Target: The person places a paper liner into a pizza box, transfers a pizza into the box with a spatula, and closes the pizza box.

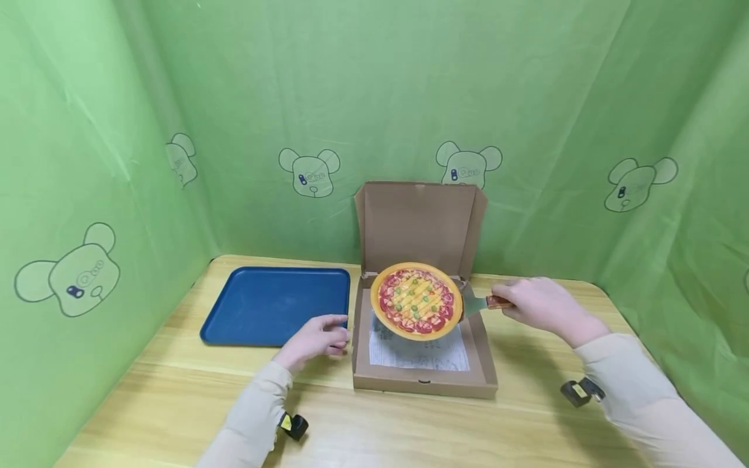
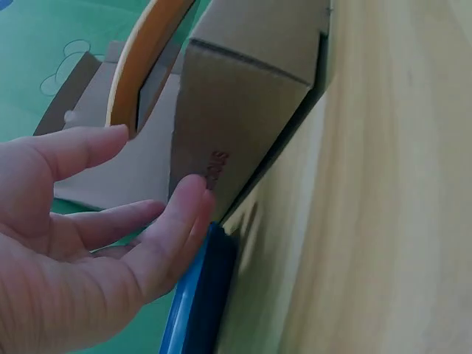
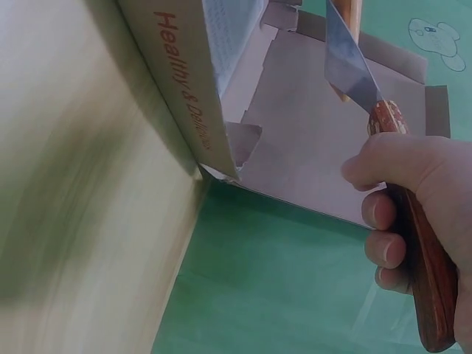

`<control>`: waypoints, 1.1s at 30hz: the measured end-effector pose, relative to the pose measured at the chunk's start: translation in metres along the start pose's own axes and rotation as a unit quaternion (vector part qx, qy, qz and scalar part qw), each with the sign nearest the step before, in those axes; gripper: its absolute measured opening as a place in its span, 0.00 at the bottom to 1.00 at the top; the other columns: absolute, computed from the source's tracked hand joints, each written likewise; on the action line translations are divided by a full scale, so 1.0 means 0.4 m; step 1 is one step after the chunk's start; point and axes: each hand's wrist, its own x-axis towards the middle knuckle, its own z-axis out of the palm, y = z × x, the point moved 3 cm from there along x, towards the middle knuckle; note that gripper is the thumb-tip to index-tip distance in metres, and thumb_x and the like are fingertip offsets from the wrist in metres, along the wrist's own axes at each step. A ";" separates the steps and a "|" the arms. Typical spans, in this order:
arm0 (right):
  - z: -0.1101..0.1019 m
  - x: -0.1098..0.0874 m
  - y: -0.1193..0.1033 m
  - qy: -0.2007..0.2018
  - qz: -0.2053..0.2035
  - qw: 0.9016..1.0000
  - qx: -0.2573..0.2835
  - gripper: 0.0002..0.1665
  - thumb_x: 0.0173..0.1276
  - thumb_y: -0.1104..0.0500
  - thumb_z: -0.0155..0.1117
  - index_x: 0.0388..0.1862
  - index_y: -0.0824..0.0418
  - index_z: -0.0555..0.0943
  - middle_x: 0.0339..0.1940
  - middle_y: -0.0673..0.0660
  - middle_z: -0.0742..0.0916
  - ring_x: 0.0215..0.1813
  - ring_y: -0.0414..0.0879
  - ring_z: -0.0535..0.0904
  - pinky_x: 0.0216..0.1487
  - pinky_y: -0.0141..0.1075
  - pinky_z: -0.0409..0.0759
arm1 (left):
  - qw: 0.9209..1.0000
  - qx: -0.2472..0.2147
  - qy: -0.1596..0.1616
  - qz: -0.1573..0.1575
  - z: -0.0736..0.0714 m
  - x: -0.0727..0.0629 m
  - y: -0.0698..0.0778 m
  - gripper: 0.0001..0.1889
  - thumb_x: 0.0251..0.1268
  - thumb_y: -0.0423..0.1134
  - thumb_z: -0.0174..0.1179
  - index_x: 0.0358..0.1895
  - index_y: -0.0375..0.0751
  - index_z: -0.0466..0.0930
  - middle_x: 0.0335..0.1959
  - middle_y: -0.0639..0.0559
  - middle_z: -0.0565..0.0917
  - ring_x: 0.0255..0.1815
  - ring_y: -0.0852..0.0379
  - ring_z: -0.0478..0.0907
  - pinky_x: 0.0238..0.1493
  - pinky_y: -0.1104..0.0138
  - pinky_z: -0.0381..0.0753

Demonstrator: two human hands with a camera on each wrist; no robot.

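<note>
Pizza [image 1: 417,300] rides level on a server [image 1: 475,303] above the open box [image 1: 424,380], clear of its paper liner, near the table's [image 1: 175,390] back edge. Right hand [image 1: 541,305] clasps the wooden handle; left hand [image 1: 316,338], fingers relaxed, steadies the box's left wall beside the blue tray [image 1: 269,302].

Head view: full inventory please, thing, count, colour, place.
pizza: 1, orange crust with red, yellow and green topping, on the server above the box
server: 1, metal blade with brown wooden handle, under the pizza's right side
box: 1, brown cardboard, lid upright, centre of the table, printed paper inside
tray: 1, blue, left of the box
table: 1, light wood
backdrop: green with bear prints, on three sides
left hand: fingers straight, at the box's left wall
right hand: grips the server's handle
</note>
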 end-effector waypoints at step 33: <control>0.096 0.004 -0.007 -0.070 -0.028 0.997 -0.008 0.18 0.47 0.61 0.75 0.21 0.48 0.71 0.18 0.43 0.80 0.19 0.38 0.72 0.19 0.35 0.74 | 0.999 -0.030 -0.009 -0.017 0.026 0.011 -0.023 0.35 0.60 0.22 0.57 0.73 0.29 0.57 0.57 0.29 0.74 0.42 0.51 0.82 0.44 0.58 0.88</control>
